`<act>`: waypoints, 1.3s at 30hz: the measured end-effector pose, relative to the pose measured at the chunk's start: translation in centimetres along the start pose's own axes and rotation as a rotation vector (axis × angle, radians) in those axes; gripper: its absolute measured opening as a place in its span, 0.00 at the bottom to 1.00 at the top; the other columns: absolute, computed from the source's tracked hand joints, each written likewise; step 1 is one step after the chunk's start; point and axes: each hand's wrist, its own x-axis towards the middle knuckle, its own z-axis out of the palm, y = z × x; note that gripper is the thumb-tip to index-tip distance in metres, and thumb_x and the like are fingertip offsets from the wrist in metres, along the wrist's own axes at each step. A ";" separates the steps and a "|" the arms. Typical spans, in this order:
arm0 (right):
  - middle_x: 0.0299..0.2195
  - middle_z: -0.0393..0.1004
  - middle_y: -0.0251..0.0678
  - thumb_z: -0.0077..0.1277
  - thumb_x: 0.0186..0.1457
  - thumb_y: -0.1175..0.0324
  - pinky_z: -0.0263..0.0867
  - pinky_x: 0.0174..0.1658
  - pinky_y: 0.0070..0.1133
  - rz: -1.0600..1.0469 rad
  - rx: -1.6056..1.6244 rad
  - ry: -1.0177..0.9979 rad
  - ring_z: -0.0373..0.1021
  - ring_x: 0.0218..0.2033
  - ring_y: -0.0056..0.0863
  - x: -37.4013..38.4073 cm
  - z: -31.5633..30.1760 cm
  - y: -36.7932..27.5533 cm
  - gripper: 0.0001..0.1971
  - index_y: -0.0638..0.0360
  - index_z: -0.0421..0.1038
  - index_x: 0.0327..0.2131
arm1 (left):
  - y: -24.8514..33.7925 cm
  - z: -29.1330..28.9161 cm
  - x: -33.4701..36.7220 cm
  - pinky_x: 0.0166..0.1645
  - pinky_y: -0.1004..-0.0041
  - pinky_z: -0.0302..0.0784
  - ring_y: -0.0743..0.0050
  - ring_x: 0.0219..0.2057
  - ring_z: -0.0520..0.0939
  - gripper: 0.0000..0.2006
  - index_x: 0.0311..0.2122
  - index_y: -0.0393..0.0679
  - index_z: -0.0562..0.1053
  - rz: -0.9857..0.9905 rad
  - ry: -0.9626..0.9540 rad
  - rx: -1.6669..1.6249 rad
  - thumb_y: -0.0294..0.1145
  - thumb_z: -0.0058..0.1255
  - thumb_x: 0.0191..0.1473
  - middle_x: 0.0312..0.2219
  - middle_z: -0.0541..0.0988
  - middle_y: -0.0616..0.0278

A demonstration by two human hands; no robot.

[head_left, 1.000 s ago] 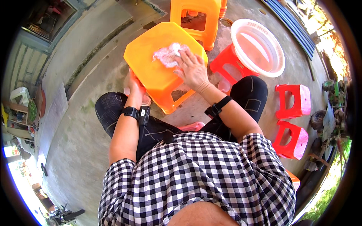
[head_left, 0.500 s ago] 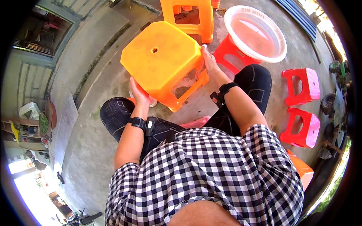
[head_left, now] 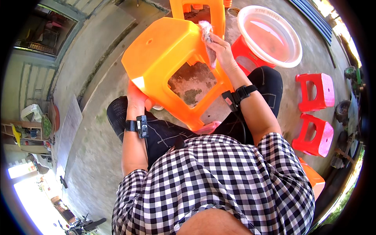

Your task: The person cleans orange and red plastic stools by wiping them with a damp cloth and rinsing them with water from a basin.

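The left hand (head_left: 136, 97) grips the orange plastic stool (head_left: 160, 51) at left; the right hand (head_left: 223, 51) clasps a cloth (head_left: 207, 34).

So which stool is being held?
The tilted orange stool: left hand gripping its near left side, right hand holding a cloth against it. No hand touches the upright orange stool beyond or the red stools at right.
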 end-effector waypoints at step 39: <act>0.49 0.72 0.41 0.54 0.54 0.63 0.70 0.45 0.38 -0.556 -1.325 0.051 0.73 0.43 0.46 3.7 5.6 -1.8 0.27 0.43 0.64 0.59 | 2.0 3.2 3.4 0.49 0.67 0.76 0.65 0.44 0.80 0.27 0.51 0.32 0.71 0.417 0.207 0.110 0.46 0.56 0.57 0.45 0.78 0.56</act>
